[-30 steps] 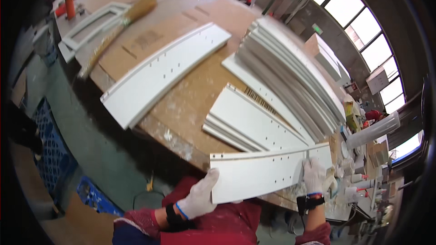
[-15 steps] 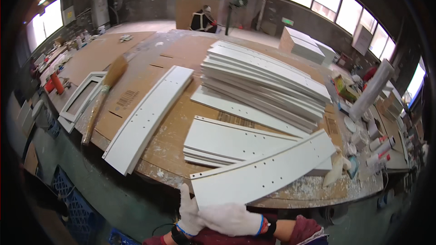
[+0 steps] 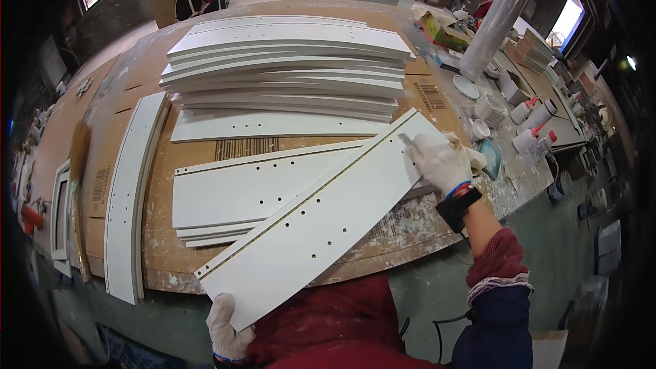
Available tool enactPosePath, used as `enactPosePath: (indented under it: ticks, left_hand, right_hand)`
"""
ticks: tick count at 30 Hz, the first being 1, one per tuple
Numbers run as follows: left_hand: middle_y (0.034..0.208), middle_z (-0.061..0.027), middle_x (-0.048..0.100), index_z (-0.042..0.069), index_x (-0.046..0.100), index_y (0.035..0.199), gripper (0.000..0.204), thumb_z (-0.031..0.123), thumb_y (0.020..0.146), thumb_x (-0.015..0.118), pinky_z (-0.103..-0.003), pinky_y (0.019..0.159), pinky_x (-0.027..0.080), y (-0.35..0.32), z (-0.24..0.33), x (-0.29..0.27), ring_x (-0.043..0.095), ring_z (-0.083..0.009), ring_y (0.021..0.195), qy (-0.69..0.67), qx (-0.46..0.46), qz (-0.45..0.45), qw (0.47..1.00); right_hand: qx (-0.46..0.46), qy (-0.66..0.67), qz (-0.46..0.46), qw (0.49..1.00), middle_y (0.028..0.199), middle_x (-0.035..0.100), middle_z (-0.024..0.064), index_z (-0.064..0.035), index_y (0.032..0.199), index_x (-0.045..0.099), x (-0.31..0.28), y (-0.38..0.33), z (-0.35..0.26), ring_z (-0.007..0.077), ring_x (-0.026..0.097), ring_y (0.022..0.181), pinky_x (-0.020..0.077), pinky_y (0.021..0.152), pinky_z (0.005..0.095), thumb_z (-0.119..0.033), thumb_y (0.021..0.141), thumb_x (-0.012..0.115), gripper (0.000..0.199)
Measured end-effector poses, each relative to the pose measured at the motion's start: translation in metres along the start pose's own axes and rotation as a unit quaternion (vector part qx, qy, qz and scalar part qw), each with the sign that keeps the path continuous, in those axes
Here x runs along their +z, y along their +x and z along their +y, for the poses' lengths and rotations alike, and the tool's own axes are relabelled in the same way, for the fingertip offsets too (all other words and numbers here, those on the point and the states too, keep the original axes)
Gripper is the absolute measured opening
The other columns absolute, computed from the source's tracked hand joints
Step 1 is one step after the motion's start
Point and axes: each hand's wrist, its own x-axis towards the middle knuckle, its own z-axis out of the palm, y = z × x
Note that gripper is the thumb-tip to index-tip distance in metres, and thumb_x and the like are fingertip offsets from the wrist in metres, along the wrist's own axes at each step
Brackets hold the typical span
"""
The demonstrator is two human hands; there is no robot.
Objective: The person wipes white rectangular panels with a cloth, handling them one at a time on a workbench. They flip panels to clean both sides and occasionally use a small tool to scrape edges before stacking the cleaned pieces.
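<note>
Panel [image 3: 307,229]: white, drilled, lying diagonally across the short stack [image 3: 219,195], near end overhanging the edge of the table [image 3: 509,191].
Left hand [image 3: 229,331]: gloved; grasping the panel's near corner, thumb on top.
Right hand [image 3: 441,162]: gloved; fingers bent over the far end; cannot tell whether they clasp anything.
Tall stack [image 3: 287,68]: beyond the short stack.

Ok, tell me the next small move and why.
I'd probably tighten the left hand on the white panel first: its near end juts past the edge of the worktable, while the right hand is up at the far end.
</note>
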Motion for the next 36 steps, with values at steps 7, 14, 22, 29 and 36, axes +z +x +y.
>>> enactPosePath:
  ticks: [7,14,22,29,36]
  left_hand:
    - [0.11,-0.0167,0.063,-0.001,0.047,0.125,0.034,0.017,0.097,0.052,-0.034,0.07,0.06,0.004,0.004,-0.014,0.067,-0.026,0.087,0.047,0.024,-0.085,0.995]
    - [0.109,-0.0178,0.062,-0.003,0.044,0.126,0.04,0.026,0.099,0.049,-0.034,0.066,0.06,0.0,0.011,-0.003,0.068,-0.0266,0.086,0.086,0.045,0.009,0.995]
    - [0.09,-0.0176,0.065,-0.003,0.048,0.117,0.045,0.038,0.097,0.049,-0.031,0.043,0.052,0.006,0.027,-0.065,0.066,-0.0253,0.063,0.323,0.012,0.012,0.946]
    - [0.088,-0.0184,0.066,-0.004,0.047,0.116,0.041,0.031,0.095,0.051,-0.03,0.037,0.05,0.046,0.028,-0.183,0.067,-0.0262,0.057,0.537,0.061,0.002,0.841]
    - [0.098,-0.0215,0.064,-0.005,0.043,0.118,0.047,0.022,0.087,0.065,-0.034,0.056,0.062,0.016,0.022,-0.087,0.07,-0.0293,0.074,0.301,0.066,0.064,0.949]
  right_hand:
    - [0.266,-0.103,-0.108,0.952,0.101,0.065,0.0208,-0.0053,0.099,0.061,-0.034,0.019,0.088,0.0382,0.062,0.1,0.0478,0.085,0.0491,-0.034,0.091,0.053,0.031]
    - [0.271,0.042,0.0,0.962,0.089,0.061,0.0202,-0.0042,0.095,0.06,-0.03,-0.016,0.094,0.0336,0.06,0.082,0.0454,0.071,0.0431,-0.032,0.091,0.056,0.028]
    - [0.296,0.291,0.032,0.909,0.072,0.058,0.0137,0.0018,0.089,0.059,-0.043,-0.039,0.064,0.0215,0.055,0.066,0.044,0.063,0.0337,-0.02,0.092,0.059,0.022]
    - [0.145,0.18,-0.014,0.973,0.08,0.062,0.0172,-0.0003,0.094,0.061,-0.05,-0.04,0.03,0.0319,0.061,0.075,0.0473,0.068,0.0379,-0.016,0.088,0.061,0.017]
    - [-0.084,0.186,0.01,0.979,0.081,0.063,0.0112,-0.0096,0.095,0.064,-0.039,-0.052,-0.027,0.0279,0.064,0.068,0.0508,0.059,0.036,-0.024,0.088,0.062,0.017]
